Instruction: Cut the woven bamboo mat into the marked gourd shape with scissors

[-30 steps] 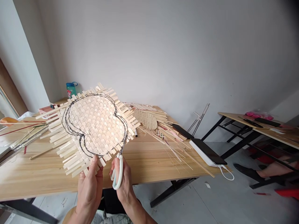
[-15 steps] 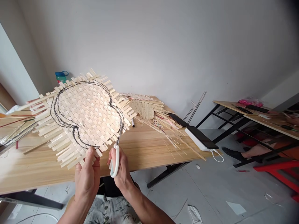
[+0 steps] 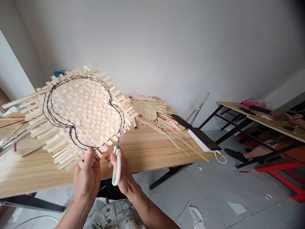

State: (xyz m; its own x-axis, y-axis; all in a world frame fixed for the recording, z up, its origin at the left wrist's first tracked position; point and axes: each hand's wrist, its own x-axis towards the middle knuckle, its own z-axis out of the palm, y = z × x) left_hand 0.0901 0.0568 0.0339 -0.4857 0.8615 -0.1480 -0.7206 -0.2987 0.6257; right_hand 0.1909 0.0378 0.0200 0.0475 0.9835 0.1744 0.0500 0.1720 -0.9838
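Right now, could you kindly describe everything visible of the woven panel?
The woven panel is pale and flat, plaited from strips that look like bamboo or wood, with loose ends jutting unevenly around it. Dark lines, doubled in places, trace a lobed outline with two notches. It is held tilted over the table; the left hand pinches its lower edge, while scissors in the right hand reach its lower right edge.

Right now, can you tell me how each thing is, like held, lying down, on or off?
Left hand: closed on the woven sheet's lower edge
Right hand: closed around the scissors' handles
Woven sheet: held up, outlined in black, strip ends sticking out
Scissors: held, blades at the sheet's edge; can't tell how far open
Phone: on a white block, screen dark
Pen: lying on the table
White cable: hanging in a loop
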